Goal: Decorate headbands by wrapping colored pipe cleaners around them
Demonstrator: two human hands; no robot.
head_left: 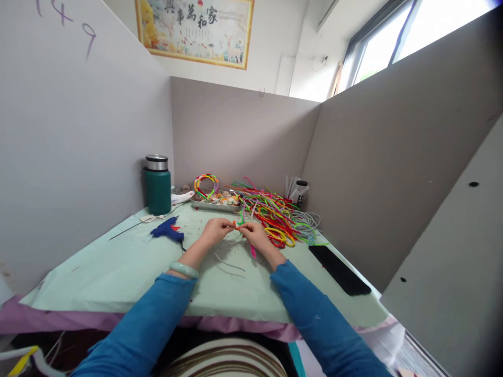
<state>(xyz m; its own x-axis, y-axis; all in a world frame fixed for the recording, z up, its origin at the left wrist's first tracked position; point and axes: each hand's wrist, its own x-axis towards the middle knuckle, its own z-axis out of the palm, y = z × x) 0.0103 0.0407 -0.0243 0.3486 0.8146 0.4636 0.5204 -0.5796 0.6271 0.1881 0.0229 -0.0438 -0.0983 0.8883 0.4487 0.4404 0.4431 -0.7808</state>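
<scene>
My left hand (pixel 217 230) and my right hand (pixel 254 234) meet above the middle of the table, fingertips pinched on a small orange pipe cleaner piece (pixel 236 225) between them. Green and white bits show beside it, too small to make out fully. A pink fuzzy strip (pixel 253 252) sticks out below my right hand. Just beyond lies a tangled heap of coloured pipe cleaners (pixel 271 207), with yellow loops (pixel 291 238) at its near edge. A thin grey wire (pixel 230 264) rests on the cloth under my hands.
On the left are a blue glue gun (pixel 168 229) and a green bottle (pixel 157 186). A metal tray (pixel 216 206) of small pieces stands at the back, with a multicoloured ring (pixel 206 185). A black flat object (pixel 339 269) lies right. Grey partitions (pixel 243 131) enclose the table.
</scene>
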